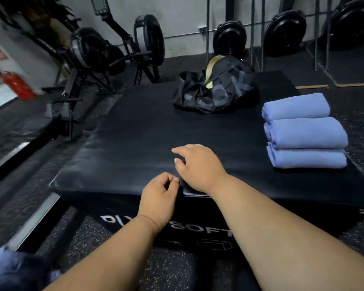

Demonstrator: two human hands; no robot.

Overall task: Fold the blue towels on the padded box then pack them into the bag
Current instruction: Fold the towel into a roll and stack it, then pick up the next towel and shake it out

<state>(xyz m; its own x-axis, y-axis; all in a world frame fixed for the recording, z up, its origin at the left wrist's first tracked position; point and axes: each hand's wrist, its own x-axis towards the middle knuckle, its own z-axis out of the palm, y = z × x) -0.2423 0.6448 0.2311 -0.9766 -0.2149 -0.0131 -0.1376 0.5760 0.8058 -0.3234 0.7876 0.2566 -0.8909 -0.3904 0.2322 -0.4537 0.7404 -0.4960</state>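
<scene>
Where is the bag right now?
In the head view the black bag sits at the far end of the padded box, right of centre, just beyond and to the left of the three folded blue towels.

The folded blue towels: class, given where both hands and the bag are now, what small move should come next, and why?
Probably reach the right hand to the nearest folded towel. Three blue towels lie folded in a row along the padded box's right side, both hands hold nothing near the front edge, left hand loosely curled, and the black bag sits behind, so packing seems next.
</scene>
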